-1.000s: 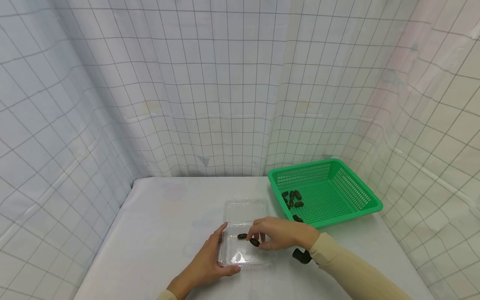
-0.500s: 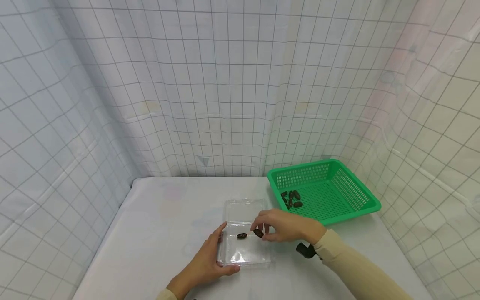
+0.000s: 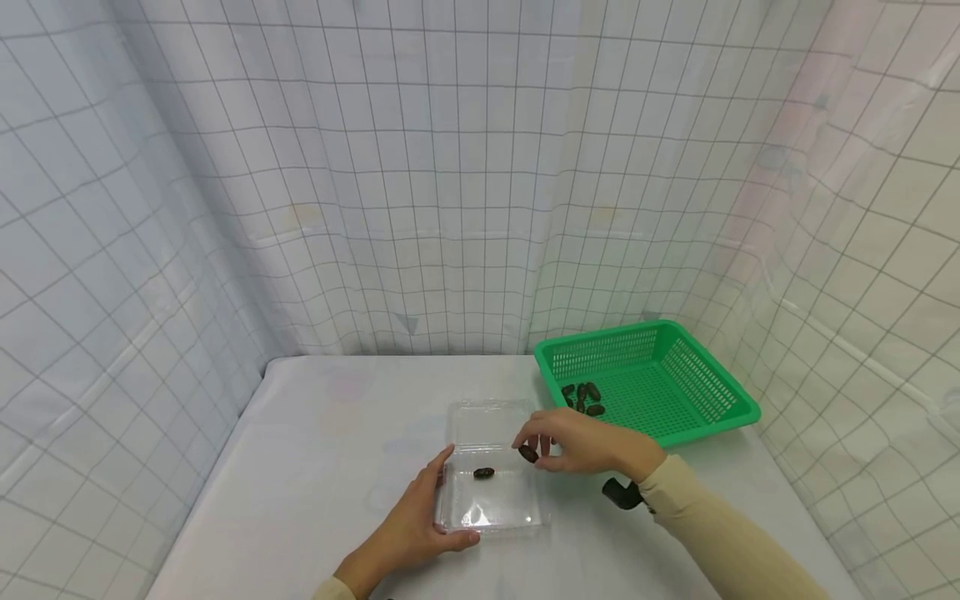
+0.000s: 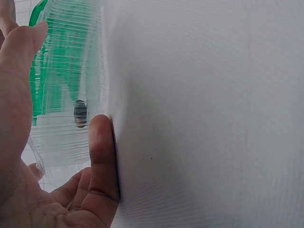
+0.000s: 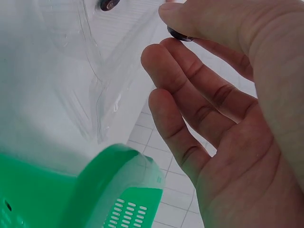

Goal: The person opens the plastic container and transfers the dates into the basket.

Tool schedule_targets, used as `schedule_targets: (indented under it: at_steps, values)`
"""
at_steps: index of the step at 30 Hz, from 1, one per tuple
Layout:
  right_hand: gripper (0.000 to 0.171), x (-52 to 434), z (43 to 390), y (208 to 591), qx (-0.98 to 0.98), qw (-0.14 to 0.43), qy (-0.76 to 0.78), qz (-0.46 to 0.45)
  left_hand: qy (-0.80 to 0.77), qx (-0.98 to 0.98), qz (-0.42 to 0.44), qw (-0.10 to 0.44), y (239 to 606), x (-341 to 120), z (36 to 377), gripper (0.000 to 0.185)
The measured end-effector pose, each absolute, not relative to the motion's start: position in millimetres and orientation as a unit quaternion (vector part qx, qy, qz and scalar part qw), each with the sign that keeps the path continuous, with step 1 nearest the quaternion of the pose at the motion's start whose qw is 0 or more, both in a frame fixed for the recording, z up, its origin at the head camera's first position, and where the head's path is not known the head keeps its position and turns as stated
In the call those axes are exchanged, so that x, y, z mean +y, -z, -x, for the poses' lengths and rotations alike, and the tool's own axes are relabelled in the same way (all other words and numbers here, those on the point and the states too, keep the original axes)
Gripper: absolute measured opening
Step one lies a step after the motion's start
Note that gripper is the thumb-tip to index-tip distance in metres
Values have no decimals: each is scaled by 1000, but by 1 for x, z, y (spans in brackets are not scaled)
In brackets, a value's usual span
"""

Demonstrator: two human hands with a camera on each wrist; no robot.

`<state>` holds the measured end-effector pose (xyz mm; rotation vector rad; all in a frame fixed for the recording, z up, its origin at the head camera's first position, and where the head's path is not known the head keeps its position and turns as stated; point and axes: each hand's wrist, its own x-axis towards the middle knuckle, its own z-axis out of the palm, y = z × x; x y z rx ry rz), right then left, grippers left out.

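A clear plastic clamshell box (image 3: 495,504) lies with its lid (image 3: 491,422) folded back on the white table. Inside its base sits one dark brown, oval date (image 3: 483,472), also visible through the ribbed wall in the left wrist view. My left hand (image 3: 408,525) rests along the box's left side, thumb by the front edge and fingers extended against the wall. Over the box's right rear part, my right hand (image 3: 581,442) pinches a second date (image 3: 528,453) between thumb and fingertips. In the right wrist view the thumb partly hides this held date (image 5: 179,34).
A green perforated basket (image 3: 716,425) stands at the back right, with several dates (image 3: 593,392) gathered at its left end. A black object (image 3: 622,493) shows beside the right wrist. White gridded curtains (image 3: 480,167) enclose the table (image 3: 330,450) at the back and sides.
My right hand has moved up and right with its date, away from the date lying in the box. The left hand and box have stayed in place.
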<state>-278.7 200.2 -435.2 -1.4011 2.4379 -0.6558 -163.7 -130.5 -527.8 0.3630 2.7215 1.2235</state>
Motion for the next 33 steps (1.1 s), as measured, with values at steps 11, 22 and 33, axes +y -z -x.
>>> schedule_targets:
  at_steps: [11, 22, 33]
  values:
    - [36, 211, 279, 430, 843, 113, 231, 472, -402, 905, -122, 67, 528, -131, 164, 139]
    - [36, 220, 281, 423, 845, 94, 237, 471, -400, 906, -122, 65, 526, -131, 162, 138]
    - [37, 231, 282, 422, 856, 101, 243, 446, -398, 907, -123, 60, 527, -131, 161, 137]
